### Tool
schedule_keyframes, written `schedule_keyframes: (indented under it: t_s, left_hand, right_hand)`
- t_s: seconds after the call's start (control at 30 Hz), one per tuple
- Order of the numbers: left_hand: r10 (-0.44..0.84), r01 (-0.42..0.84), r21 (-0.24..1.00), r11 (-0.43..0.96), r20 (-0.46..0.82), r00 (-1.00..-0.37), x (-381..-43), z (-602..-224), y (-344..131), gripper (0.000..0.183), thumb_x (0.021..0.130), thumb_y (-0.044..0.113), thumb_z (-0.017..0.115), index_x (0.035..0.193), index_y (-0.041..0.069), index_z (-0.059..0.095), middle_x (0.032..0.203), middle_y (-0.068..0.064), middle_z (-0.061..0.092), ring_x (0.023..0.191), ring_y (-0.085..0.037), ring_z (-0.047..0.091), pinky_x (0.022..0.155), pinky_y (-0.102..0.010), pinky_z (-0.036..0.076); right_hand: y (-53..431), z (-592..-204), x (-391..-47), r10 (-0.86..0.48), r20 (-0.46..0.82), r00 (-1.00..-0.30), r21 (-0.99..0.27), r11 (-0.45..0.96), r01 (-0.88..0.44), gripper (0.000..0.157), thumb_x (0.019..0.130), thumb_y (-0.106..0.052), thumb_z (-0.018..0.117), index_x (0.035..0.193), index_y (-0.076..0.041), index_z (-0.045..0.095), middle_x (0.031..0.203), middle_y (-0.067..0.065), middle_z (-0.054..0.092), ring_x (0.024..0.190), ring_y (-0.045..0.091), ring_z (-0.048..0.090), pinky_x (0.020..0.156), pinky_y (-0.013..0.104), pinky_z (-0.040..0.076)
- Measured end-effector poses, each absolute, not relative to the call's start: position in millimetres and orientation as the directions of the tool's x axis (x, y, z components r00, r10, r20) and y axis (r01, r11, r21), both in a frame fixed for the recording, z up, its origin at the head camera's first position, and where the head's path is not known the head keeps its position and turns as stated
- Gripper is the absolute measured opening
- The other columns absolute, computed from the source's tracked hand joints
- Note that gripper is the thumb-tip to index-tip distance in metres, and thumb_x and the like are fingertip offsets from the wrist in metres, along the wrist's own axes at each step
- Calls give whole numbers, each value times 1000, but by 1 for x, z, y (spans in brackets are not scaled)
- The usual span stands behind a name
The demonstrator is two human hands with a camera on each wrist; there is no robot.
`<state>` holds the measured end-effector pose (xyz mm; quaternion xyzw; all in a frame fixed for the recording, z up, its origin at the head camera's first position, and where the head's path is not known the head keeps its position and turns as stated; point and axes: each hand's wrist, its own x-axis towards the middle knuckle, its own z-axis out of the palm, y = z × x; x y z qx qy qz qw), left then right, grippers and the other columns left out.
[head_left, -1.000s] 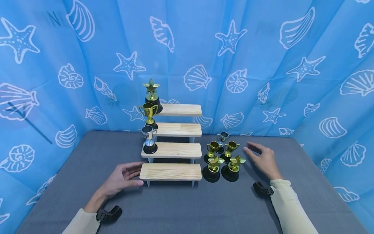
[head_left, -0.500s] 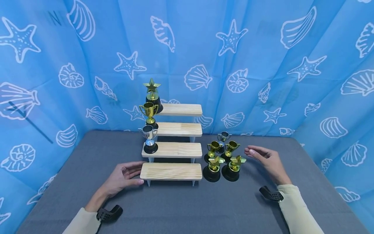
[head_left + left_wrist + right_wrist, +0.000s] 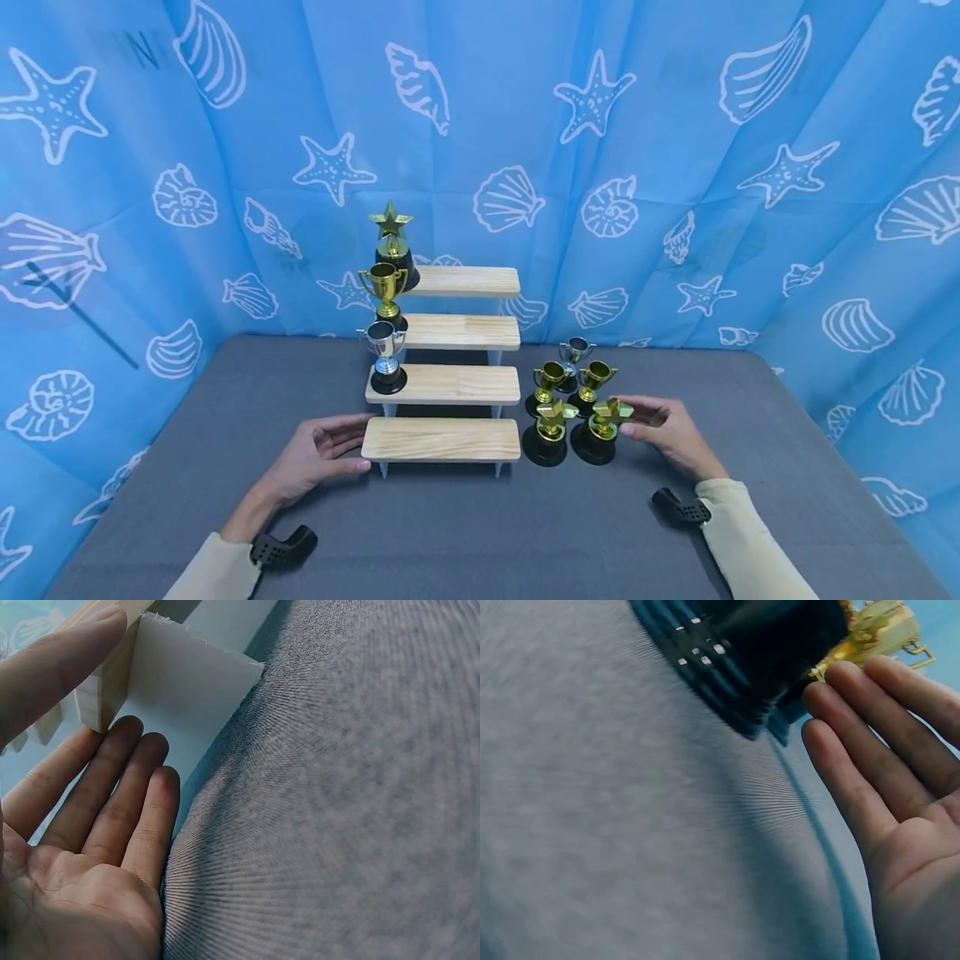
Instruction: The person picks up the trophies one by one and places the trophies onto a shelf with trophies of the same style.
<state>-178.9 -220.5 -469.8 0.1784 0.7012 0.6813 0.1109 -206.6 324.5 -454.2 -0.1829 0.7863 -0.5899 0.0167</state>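
Gray cloth separates right hand, beside a star trophy, from table's edge.

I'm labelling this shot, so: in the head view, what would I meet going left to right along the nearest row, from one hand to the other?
Left hand → bottom shelf → left star trophy → right star trophy → right hand.
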Motion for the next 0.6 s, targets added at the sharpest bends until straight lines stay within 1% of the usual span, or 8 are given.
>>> schedule_keyframes:
  t_s: [0.07, 0.13, 0.27, 0.3, 0.43, 0.5, 0.53, 0.6]
  left_hand:
    - [404, 105, 994, 9, 92, -910, -179, -471, -220, 71, 82, -4, 80, 142, -16, 43, 144, -37, 46, 121, -11, 62, 105, -30, 50]
    - [403, 106, 994, 14, 92, -910, -179, -471, -220, 71, 82, -3, 80, 142, -16, 43, 144, -36, 47, 121, -11, 61, 106, -30, 50]
    - [400, 102, 995, 22, 85, -913, -180, -472, -220, 72, 82, -3, 80, 143, -16, 43, 144, -36, 47, 121, -11, 61, 107, -32, 49]
    - [399, 101, 995, 23, 83, -913, -180, -472, -220, 72, 82, -3, 80, 143, -16, 44, 144, -36, 47, 121, -11, 61, 107, -32, 49]
    - [394, 93, 995, 27, 75, -916, -181, -472, -221, 72, 82, -2, 80, 143, -16, 43, 144, -36, 47, 121, -11, 61, 106, -30, 50]
    - [394, 88, 996, 29, 69, -916, -180, -472, -221, 72, 83, -2, 80, 143, -16, 43, 144, -36, 47, 121, -11, 61, 105, -29, 50]
    - [394, 87, 996, 30, 68, -916, -180, -472, -221, 72, 83, -2, 80, 143, -16, 43, 144, -36, 47, 121, -11, 61, 105, -29, 50]
    - [395, 85, 996, 30, 66, -916, -180, -472, -221, 72, 83, -2, 80, 143, -16, 43, 144, -36, 47, 121, -11, 61, 105, -29, 50]
  right_hand:
    - [323, -456, -206, -326, 183, -927, -947, 195, -255, 35, 91, 7, 68, 125, -3, 69, 112, -10, 72, 102, 8, 70, 85, 22, 60]
    - [321, -457, -205, -341, 181, -922, -956, 158, -246, 36, 89, 10, 69, 124, -2, 69, 111, -9, 73, 102, 9, 70, 87, 22, 60]
    - [316, -457, -204, -346, 163, -924, -964, 143, -224, 38, 87, 10, 72, 124, 3, 67, 110, -9, 73, 103, 7, 69, 88, 21, 59]
    - [315, -457, -203, -344, 159, -925, -965, 144, -220, 39, 86, 9, 73, 123, 1, 67, 109, -9, 73, 102, 7, 69, 88, 21, 59]
    - [311, -458, -204, -337, 154, -929, -967, 142, -212, 43, 84, 10, 75, 118, -16, 70, 108, -9, 74, 101, 7, 70, 88, 20, 58]
    - [310, -460, -204, -337, 158, -928, -966, 142, -216, 45, 83, 11, 76, 117, -19, 70, 109, -8, 74, 102, 7, 69, 89, 20, 58]
    - [310, -461, -205, -337, 159, -928, -965, 145, -218, 45, 82, 11, 76, 118, -17, 70, 110, -8, 74, 103, 7, 69, 90, 20, 57]
    - [309, -462, -206, -340, 158, -927, -962, 158, -222, 43, 82, 10, 77, 120, -7, 70, 112, -7, 74, 104, 7, 69, 91, 20, 57]
